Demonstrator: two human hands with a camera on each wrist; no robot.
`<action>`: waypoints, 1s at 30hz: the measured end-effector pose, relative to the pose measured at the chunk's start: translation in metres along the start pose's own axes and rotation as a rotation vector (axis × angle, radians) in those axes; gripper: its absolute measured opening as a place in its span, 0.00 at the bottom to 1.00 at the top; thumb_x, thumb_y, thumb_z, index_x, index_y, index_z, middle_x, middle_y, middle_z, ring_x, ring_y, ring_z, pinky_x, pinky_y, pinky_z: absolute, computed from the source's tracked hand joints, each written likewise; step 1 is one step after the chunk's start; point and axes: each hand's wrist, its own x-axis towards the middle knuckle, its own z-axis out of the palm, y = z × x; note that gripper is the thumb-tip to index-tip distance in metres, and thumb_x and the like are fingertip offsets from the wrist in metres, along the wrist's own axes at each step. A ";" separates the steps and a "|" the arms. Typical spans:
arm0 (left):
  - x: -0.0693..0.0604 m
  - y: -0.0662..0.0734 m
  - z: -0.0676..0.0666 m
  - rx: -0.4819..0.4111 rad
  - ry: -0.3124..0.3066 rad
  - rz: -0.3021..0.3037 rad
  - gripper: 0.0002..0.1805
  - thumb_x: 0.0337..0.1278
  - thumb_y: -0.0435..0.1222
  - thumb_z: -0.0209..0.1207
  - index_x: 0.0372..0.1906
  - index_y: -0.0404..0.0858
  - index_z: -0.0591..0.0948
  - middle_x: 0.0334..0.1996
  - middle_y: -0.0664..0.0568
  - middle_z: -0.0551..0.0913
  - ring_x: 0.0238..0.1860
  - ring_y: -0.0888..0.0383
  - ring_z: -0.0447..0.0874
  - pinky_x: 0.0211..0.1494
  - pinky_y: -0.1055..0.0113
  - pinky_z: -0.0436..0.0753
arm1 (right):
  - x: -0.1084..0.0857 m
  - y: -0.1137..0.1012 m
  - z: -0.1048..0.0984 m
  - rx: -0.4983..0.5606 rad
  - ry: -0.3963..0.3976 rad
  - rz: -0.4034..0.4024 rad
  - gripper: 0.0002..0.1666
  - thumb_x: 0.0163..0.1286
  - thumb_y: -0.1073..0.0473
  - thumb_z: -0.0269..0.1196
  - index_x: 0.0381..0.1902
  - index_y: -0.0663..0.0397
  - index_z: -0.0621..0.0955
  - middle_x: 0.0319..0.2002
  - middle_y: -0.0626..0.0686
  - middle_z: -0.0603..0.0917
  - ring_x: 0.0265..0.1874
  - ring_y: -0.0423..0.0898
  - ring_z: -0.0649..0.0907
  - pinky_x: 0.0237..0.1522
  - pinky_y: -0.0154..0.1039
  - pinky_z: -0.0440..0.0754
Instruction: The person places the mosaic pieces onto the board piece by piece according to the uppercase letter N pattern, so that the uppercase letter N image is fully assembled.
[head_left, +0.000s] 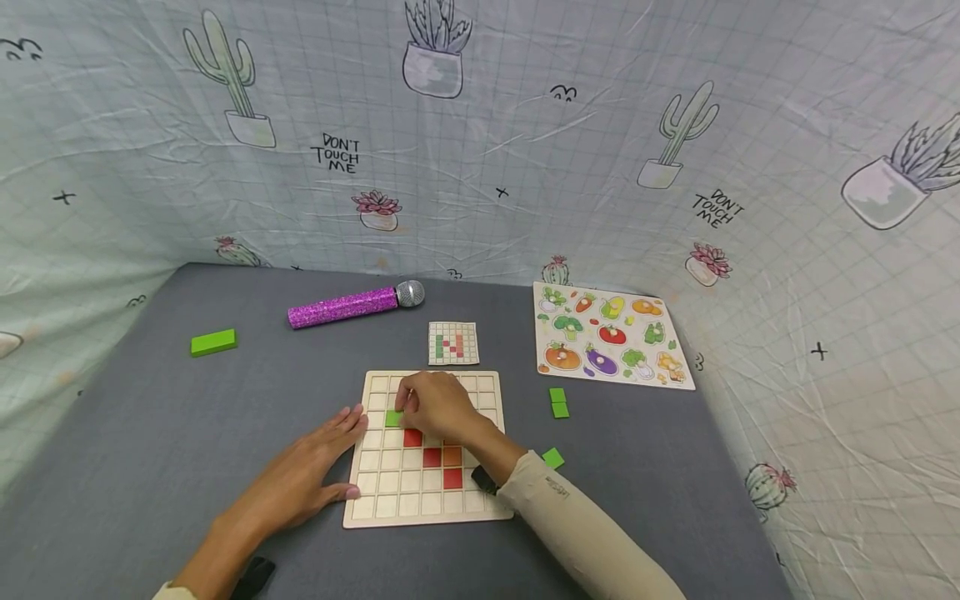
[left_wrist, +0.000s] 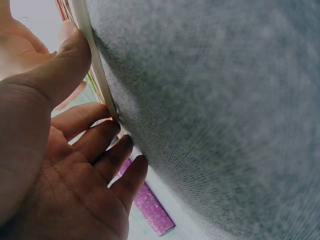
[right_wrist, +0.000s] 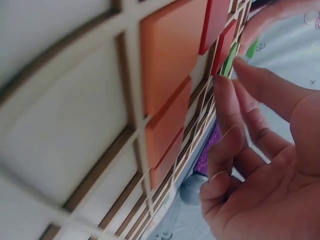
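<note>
A light wooden grid board (head_left: 408,505) lies on the grey table, with red tiles (head_left: 453,478) and orange tiles (right_wrist: 170,55) in its cells. My right hand (head_left: 442,408) reaches over the board, thumb and forefinger pinching the edge of a green tile (head_left: 393,419) near the upper left; in the right wrist view their tips meet at the green tile (right_wrist: 229,61). Part of the grid is hidden under this hand. My left hand (head_left: 303,475) rests at the board's left edge, thumb and fingertips touching it, fingers spread; the left wrist view shows the board's side (left_wrist: 95,60) against them.
A pattern card (head_left: 453,343) lies behind the board. Loose green tiles (head_left: 557,394) are on the right, below a vegetable puzzle board (head_left: 611,335). A purple microphone (head_left: 345,307) and a green block (head_left: 213,342) lie at the back left. A patterned cloth hangs behind.
</note>
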 end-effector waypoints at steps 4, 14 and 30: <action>0.000 0.000 -0.001 0.000 0.002 0.003 0.52 0.53 0.46 0.79 0.80 0.33 0.68 0.83 0.41 0.64 0.82 0.37 0.64 0.75 0.37 0.73 | -0.005 0.006 -0.006 0.044 -0.005 -0.005 0.08 0.61 0.61 0.77 0.36 0.44 0.88 0.24 0.38 0.84 0.26 0.33 0.79 0.34 0.30 0.73; 0.001 0.001 -0.001 -0.005 -0.012 -0.016 0.53 0.53 0.48 0.78 0.80 0.34 0.68 0.83 0.42 0.63 0.83 0.37 0.62 0.76 0.36 0.72 | -0.027 0.027 -0.025 0.194 0.063 -0.003 0.11 0.62 0.61 0.80 0.41 0.48 0.89 0.31 0.42 0.89 0.29 0.41 0.83 0.35 0.33 0.76; 0.001 0.002 -0.002 -0.012 -0.015 -0.020 0.53 0.53 0.48 0.78 0.81 0.34 0.67 0.84 0.42 0.62 0.83 0.37 0.62 0.75 0.34 0.72 | -0.067 0.083 -0.048 0.277 0.144 0.071 0.13 0.62 0.65 0.79 0.43 0.54 0.89 0.36 0.51 0.90 0.28 0.44 0.77 0.33 0.35 0.75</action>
